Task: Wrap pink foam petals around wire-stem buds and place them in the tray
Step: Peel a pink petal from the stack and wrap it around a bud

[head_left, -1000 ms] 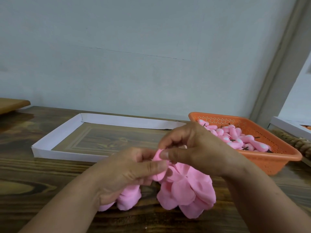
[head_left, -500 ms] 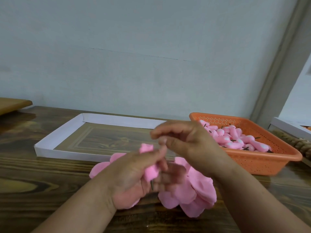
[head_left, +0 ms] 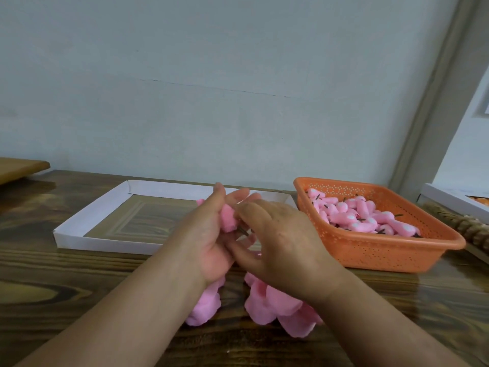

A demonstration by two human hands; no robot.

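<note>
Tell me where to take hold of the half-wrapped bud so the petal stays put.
Pinch the dark wire stem poking out below the bud, coming from the right. The left hand already cups the foam from the left, and the right hand sits by the stem; squeezing the soft foam would likely loosen the wrap.

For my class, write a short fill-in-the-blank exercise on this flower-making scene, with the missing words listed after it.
1. The basket holding the pink buds is coloured ____.
2. The white tray lies to the ____ of the basket.
3. Loose pink petals lie on the ____ table.

Missing words: orange; left; wooden
</note>
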